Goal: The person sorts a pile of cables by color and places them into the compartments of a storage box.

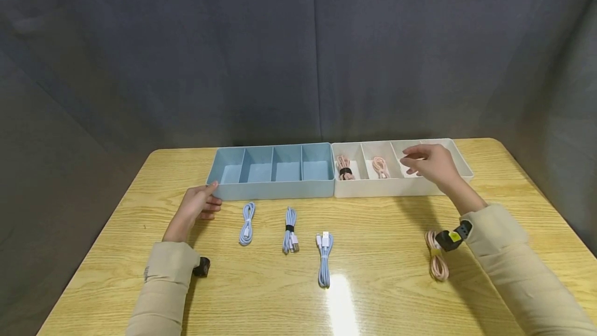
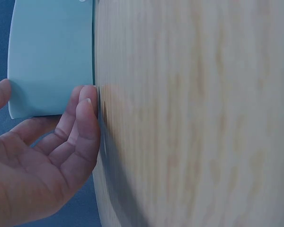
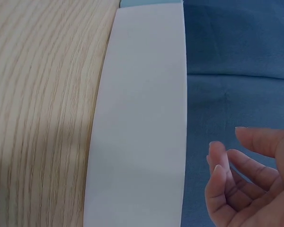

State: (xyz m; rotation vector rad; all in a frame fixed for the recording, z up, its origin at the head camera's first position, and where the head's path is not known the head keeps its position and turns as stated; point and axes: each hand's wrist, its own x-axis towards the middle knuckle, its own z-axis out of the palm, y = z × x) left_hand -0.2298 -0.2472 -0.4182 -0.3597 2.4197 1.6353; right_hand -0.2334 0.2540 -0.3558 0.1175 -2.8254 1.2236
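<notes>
Head view: white box (image 1: 364, 189) and blue box (image 1: 275, 191) stand end to end near the table's (image 1: 382, 284) far edge, likely to keep every compartment reachable. White box has four compartments: black-strapped pink bundle (image 1: 342, 163) in the leftmost, plain pink bundle (image 1: 380, 167) in the next; right hand (image 1: 431, 165) partly covers the other two, can't tell all that's inside. Blue box: four compartments, bare floor visible in each. In front, spaced apart, probably for easy picking: left blue bundle (image 1: 247, 223), middle blue bundle (image 1: 290, 215), right blue bundle (image 1: 324, 269). Near pink bundle (image 1: 438, 266) lies by the right wrist. Left wrist view: left hand (image 2: 49, 165) at the blue box's end corner, grip relaxed, thumb and fingers apart, touching; seemingly steadying it. Right wrist view: right grip apart, fingers loosely bent, nothing between them.
</notes>
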